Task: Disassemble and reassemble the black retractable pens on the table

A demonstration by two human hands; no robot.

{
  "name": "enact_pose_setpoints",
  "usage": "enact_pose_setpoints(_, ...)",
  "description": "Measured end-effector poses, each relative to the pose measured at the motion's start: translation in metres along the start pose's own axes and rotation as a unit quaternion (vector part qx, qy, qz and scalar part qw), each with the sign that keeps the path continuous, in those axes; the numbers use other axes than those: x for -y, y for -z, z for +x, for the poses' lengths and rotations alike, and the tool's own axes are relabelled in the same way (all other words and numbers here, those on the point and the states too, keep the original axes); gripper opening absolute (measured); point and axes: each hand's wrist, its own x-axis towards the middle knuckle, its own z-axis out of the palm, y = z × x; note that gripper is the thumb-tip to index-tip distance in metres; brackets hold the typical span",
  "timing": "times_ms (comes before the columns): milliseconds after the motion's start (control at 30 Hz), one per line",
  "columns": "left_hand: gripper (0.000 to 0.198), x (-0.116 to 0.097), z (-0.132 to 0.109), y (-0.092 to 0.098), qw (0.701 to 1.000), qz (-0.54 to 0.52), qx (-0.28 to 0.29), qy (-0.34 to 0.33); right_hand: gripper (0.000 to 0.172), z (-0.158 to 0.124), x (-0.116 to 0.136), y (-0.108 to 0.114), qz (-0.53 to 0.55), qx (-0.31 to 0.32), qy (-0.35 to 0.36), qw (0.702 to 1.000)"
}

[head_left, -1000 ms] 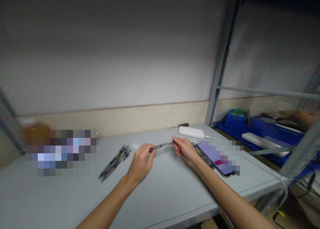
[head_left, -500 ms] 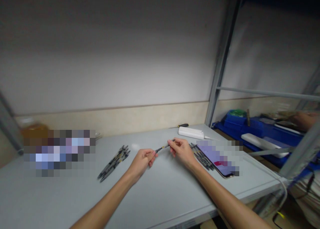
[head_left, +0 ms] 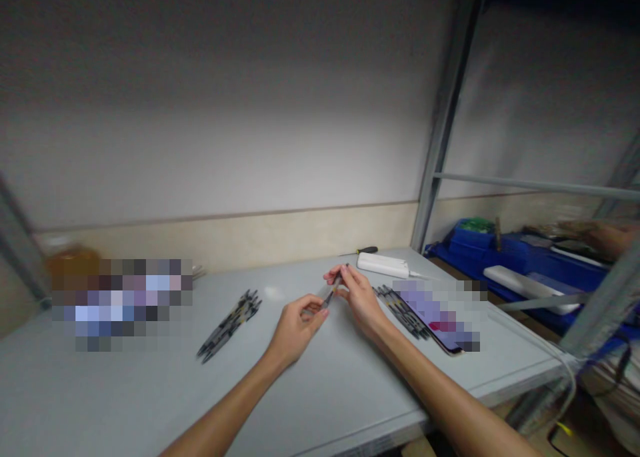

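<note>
A slim dark pen (head_left: 332,293) with a yellowish band is held tilted over the grey table, its upper end leaning right. My left hand (head_left: 301,325) is closed on its lower end. Around the upper part, the fingers of my right hand (head_left: 358,293) are closed too, hiding some of the barrel. To the left lies a pile of similar pens (head_left: 230,325), dark and grey with yellowish bands. Another group of pens (head_left: 403,312) rests right of my right hand, against a phone (head_left: 434,320) whose screen is lit and partly blurred out.
Behind the phone are a white power strip (head_left: 382,265) with a cable and a screwdriver (head_left: 367,250). Pixelated items (head_left: 120,304) sit at the left beside a brownish container (head_left: 73,264). Past the metal post (head_left: 440,130), another person's hand (head_left: 613,237) is over a blue surface.
The pen has swung to a steeper tilt. My left hand has shifted right and turned, while my right hand has moved slightly up with its fingers regripped near the upper end.
</note>
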Motion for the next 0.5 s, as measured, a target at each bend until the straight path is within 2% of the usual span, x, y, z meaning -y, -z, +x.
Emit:
enact_pose_setpoints(67,0.024,-0.006,-0.001,0.001,0.998,0.045,0.007,-0.035,0.032,0.002,0.004,-0.003,0.088,0.007,-0.028,0.996)
enact_pose_setpoints(167,0.025,-0.008,-0.001,0.009,0.985,0.153,-0.037,-0.072,0.028,0.007,0.015,-0.003,0.203,0.014,-0.073,0.976)
enact_pose_setpoints(267,0.02,-0.003,0.002,0.024,0.943,0.314,-0.06,-0.091,0.035,0.014,0.029,0.002,0.244,0.048,-0.139,0.959)
enact_pose_setpoints(400,0.019,0.0,0.005,0.039,0.868,0.493,-0.056,-0.008,0.037,0.021,0.044,0.007,0.267,0.03,-0.169,0.948)
enact_pose_setpoints(500,0.024,-0.001,0.005,0.044,0.828,0.556,-0.053,0.05,0.034,0.023,0.05,0.006,0.276,0.02,-0.171,0.946)
